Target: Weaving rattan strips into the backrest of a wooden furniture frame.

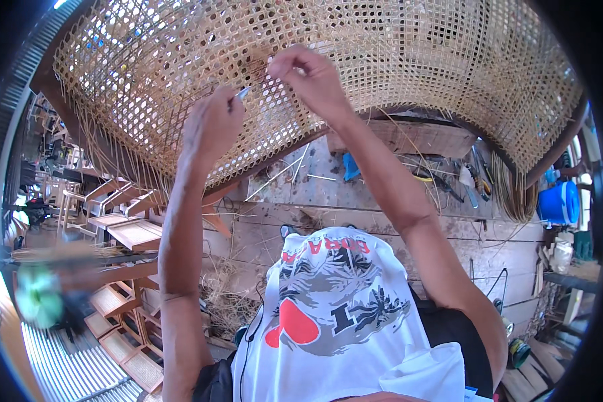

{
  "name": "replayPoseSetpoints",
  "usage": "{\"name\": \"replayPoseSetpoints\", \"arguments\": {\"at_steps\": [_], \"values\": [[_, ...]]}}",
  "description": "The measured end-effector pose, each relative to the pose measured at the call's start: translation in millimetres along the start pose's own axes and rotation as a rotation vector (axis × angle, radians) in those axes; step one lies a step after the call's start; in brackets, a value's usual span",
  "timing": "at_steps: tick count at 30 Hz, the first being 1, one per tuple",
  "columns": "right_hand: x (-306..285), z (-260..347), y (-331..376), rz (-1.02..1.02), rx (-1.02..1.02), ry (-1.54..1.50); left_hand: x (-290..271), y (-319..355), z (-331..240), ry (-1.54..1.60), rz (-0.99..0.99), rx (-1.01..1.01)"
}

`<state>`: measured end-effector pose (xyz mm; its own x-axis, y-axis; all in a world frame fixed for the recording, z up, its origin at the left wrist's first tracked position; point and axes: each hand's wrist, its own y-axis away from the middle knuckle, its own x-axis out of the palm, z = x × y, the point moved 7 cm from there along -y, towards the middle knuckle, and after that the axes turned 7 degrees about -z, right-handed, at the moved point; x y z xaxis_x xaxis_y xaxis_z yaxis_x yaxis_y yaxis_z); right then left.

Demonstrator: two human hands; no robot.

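A large curved panel of woven cane in a dark brown wooden frame spans the upper part of the view. My left hand is closed over the panel's left half, around a small tool with a pale, pointed tip; most of that tool is hidden in the fist. To its right, my right hand pinches at the weave, thumb and fingertips together. What lies in that pinch is too small to make out. Loose cane strands hang along the frame's lower left edge.
Pliers and other hand tools lie on the plank surface beyond my right forearm. A cane bundle hangs beside a blue bucket. Wooden chair frames crowd the left, with dry fibre scraps near my left forearm.
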<state>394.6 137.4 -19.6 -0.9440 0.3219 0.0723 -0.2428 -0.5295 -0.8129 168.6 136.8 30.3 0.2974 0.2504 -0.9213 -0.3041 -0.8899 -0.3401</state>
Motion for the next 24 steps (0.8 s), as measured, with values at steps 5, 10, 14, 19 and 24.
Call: {"name": "replayPoseSetpoints", "arguments": {"at_steps": [5, 10, 14, 19, 24], "values": [[-68, -74, 3, 0.013, 0.397, 0.134, 36, -25, -35, -0.043, -0.003, 0.094], [-74, -84, 31, 0.111, 0.384, 0.497, 50, -38, -59, -0.150, 0.026, 0.098], [-95, -67, 30, 0.037, 0.190, 0.562, 41, -34, -106, -0.326, 0.097, 0.136], [-116, -67, 27, 0.048, 0.071, 0.498, 54, -41, -141, -0.318, 0.087, 0.136], [-108, -72, 27, 0.086, 0.120, 0.527, 68, -38, -129, -0.291, 0.035, 0.105]]}}
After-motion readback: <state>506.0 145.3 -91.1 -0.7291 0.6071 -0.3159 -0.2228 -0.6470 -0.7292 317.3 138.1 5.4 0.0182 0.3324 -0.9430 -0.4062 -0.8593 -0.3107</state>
